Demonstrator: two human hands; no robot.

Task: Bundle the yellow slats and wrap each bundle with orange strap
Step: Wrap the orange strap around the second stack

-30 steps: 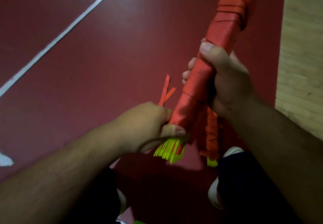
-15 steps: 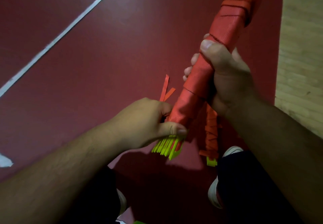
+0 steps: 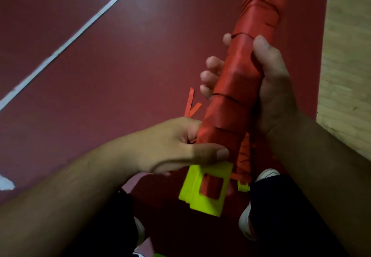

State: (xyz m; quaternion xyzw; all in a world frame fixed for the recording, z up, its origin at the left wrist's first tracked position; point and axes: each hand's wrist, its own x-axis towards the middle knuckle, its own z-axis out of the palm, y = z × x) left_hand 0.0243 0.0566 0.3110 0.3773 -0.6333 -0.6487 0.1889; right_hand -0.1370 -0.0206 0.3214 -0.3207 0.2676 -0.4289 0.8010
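The bundle, wound in orange strap along its whole visible length, is held in the air and slants from near centre up to the far right, where it leaves the top edge of the view. Its yellow slat ends stick out bare at the near end, just past the last turn of strap.

The left hand grips that near end, thumb laid across the wrap's lower edge and fingers curled behind. The right hand is closed round the middle, thumb up the right side and fingertips showing on the left.

Two loose strap ends poke up beside the left hand. A second wrapped bundle lies below, near a white shoe.

The red floor lies open to the left, crossed by a white line. Its right edge meets pale wooden boards.
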